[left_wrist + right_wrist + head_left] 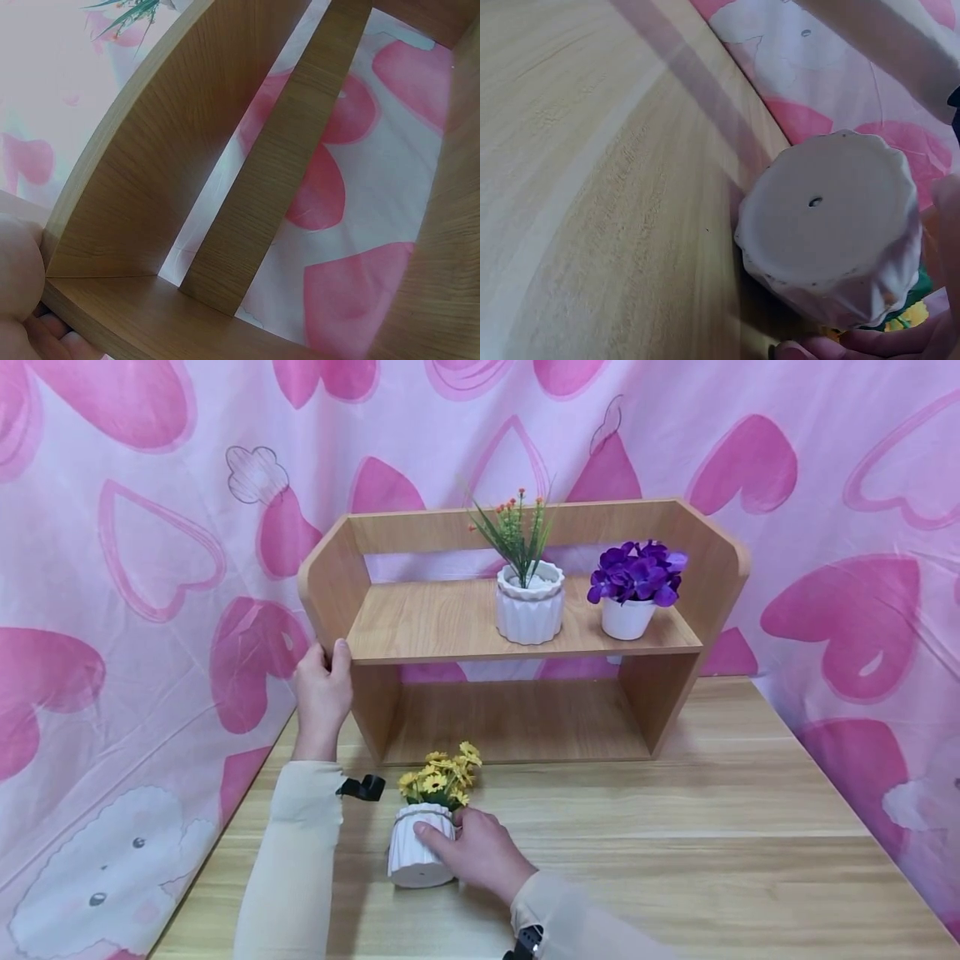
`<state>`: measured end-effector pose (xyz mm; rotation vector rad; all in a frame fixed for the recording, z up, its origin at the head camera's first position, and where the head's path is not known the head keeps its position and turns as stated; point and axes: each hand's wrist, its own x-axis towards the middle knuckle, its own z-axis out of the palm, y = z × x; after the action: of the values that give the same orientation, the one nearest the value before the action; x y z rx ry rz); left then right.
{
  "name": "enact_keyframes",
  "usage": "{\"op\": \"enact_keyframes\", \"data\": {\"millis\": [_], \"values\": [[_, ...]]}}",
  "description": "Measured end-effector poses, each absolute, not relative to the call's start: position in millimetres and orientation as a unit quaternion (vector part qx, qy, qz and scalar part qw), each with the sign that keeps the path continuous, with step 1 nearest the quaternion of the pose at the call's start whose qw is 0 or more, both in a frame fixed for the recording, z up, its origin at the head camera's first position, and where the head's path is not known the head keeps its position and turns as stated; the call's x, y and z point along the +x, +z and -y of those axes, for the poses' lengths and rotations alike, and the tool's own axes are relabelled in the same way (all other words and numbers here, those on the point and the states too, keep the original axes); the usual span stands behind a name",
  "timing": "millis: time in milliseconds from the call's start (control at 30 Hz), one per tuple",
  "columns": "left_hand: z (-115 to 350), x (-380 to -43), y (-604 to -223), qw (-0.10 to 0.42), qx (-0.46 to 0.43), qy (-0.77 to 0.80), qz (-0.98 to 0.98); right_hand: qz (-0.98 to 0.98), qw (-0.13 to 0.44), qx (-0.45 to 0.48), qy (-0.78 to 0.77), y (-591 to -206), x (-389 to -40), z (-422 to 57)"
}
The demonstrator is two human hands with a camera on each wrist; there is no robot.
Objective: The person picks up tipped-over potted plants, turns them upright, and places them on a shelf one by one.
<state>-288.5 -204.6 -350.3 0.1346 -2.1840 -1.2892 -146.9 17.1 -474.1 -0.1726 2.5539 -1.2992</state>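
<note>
My left hand [324, 697] grips the front edge of the left side of a small wooden shelf [420, 618], right where the upper board meets it. In the left wrist view, the thumb and fingers lie around that edge [56, 259]. My right hand [487, 852] holds a white ribbed flower pot [420, 852] with yellow flowers [442, 777], in front of the shelf. The pot is tilted, its base turned toward me. The right wrist view shows that base with a small hole [815, 202], and fingertips [795, 351] along the pot's side.
On the upper board stand a white pot with grass and orange blooms [529, 610] and a smaller white pot with purple flowers [628, 620]. The shelf rests on a wooden table [712, 877]. A pink heart-patterned curtain [862, 635] hangs behind and at the sides.
</note>
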Motion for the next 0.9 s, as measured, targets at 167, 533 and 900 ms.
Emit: {"op": "enact_keyframes", "data": {"millis": [167,533,900], "values": [[205.1,-288.7,-350.4,0.300,0.050,-0.480,0.823,-0.880,0.146,-0.047,-0.449,-476.4,-149.3,-10.9],[204.0,-286.2,-347.6,0.280,0.058,-0.493,0.822,-0.864,0.171,-0.045,-0.472,-479.3,-155.8,-9.4],[204.8,-287.6,-349.2,0.282,0.056,-0.491,0.822,-0.842,0.163,-0.041,-0.513,-484.7,-156.0,-13.4]]}}
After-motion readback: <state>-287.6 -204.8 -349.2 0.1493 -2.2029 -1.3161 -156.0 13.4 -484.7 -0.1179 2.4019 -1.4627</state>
